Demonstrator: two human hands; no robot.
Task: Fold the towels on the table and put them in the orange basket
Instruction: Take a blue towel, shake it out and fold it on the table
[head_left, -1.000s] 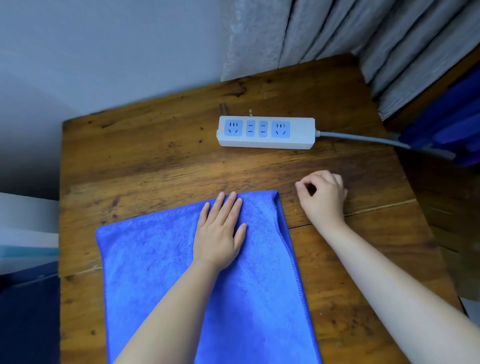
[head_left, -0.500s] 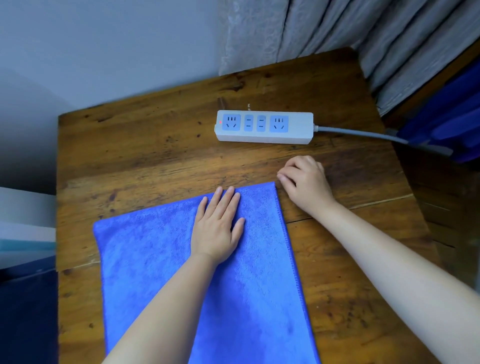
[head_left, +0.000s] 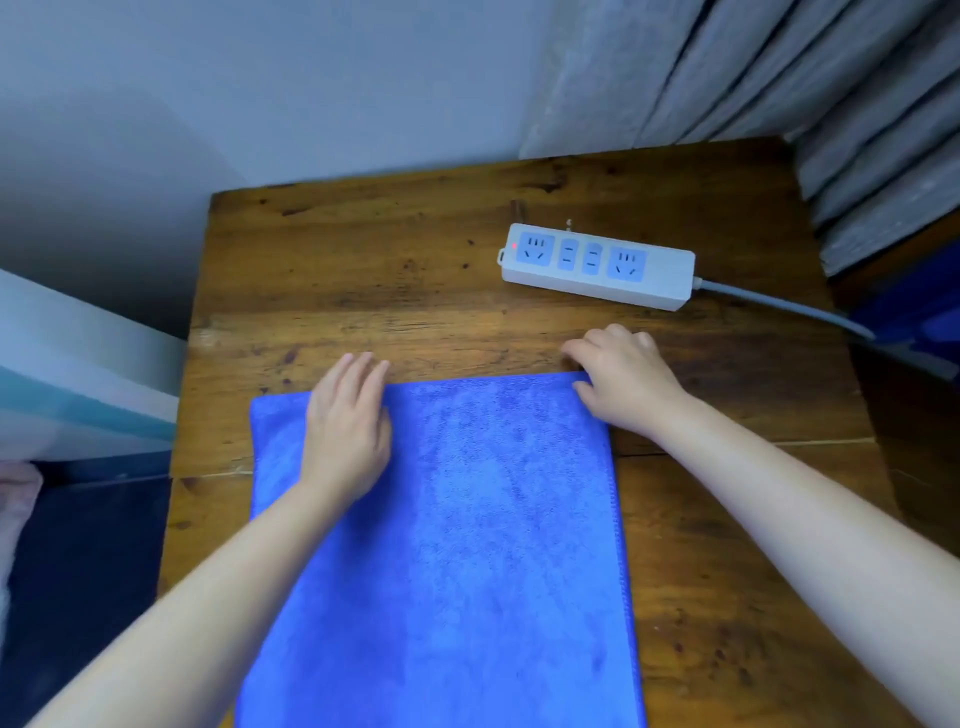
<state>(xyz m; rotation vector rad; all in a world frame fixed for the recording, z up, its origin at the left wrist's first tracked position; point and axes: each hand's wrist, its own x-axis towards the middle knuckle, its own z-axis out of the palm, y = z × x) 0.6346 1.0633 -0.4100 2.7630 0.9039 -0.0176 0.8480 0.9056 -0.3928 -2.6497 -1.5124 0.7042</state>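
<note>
A blue, plush microfibre towel (head_left: 467, 545) lies spread flat on the dark-stained wooden tabletop (head_left: 363, 270), its far edge running across the middle of the tabletop and its near part running out of the bottom of the view at the tabletop's near edge. The left hand (head_left: 347, 425) lies palm down on the towel close to the towel's far left corner, fingers straight and held together, their tips reaching just over the towel's far edge onto the bare wood. The right hand (head_left: 623, 382) sits at the towel's far right corner with its fingers curled under; the thumb lies against the corner, but whether cloth is actually pinched between the fingers cannot be told. Both forearms come in from the near edge, the left one crossing over the towel, the right one over bare wood beside the towel's right edge. Toward the tabletop's far right corner, well apart from the towel, lies a white oblong power strip (head_left: 597, 266) with blue socket faces and a small red light at its left end; its grey cable (head_left: 789, 306) runs off over the right edge. Grey pleated curtains (head_left: 779, 78) hang behind the far right corner.
</note>
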